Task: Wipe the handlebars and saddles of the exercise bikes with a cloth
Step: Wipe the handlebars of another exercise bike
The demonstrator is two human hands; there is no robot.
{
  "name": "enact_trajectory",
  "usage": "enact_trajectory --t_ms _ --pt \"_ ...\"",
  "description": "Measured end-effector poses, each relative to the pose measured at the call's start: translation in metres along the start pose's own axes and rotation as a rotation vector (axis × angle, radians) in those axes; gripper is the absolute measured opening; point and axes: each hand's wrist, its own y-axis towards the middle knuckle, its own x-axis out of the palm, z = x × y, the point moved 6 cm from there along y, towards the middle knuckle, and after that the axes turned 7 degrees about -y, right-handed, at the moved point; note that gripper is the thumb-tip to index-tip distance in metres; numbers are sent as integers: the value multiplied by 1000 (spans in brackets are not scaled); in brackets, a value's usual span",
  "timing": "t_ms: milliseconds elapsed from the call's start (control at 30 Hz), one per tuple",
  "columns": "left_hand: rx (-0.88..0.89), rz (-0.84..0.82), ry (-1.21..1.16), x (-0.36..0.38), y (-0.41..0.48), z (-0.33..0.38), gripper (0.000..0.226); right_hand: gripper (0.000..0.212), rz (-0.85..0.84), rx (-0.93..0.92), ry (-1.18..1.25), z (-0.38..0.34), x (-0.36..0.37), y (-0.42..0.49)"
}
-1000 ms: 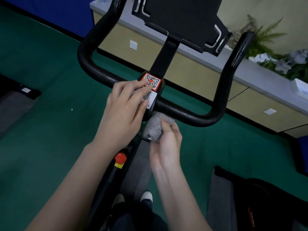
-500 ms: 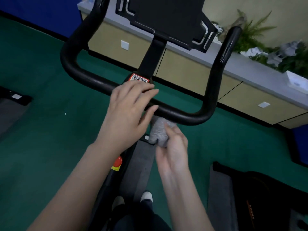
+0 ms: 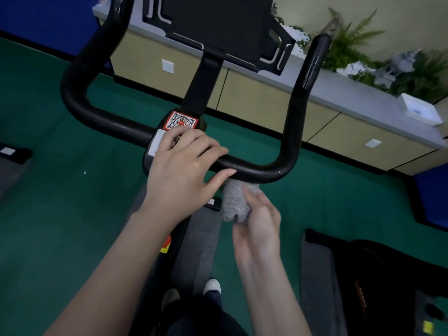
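Clenched right hand (image 3: 258,221) bunches grey cloth (image 3: 236,202) under handlebar (image 3: 254,169); left hand (image 3: 184,170) rests flat, open. Risk: wad slips, missing the bar's top.

A gym: an exercise bike's handlebars (image 3: 257,169) on green flooring (image 3: 55,214), treadmill (image 3: 378,284) at four o'clock.

Left hand (image 3: 184,170) flat, right hand (image 3: 257,221) clenched.
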Motion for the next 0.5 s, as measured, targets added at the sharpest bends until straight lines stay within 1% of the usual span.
enact_trajectory --t_ms 33,100,167,233,300,367,433,500 --pt "-1 6 -4 0 0 0 35 13 74 -74 12 -7 -9 2" --pt "-7 13 -17 0 0 0 34 15 232 -307 -37 -29 -29 7" --pt "-17 17 -30 -1 1 0 33 19 338 -581 -286 -53 -35 8" --pt "-30 20 -42 -1 1 -1 32 24 388 -852 -579 -70 -26 4" --pt "-41 21 -51 -1 1 -1 32 28 354 -1094 -800 -72 -12 -4" --pt "-44 20 -54 -1 1 -1 31 27 241 -1243 -971 -63 -1 -11" --pt "-40 19 -55 -1 2 -1 31 26 139 -1321 -1081 -56 2 -16" --pt "-37 21 -56 0 1 -1 31 25 141 -1335 -1130 -62 0 -14"
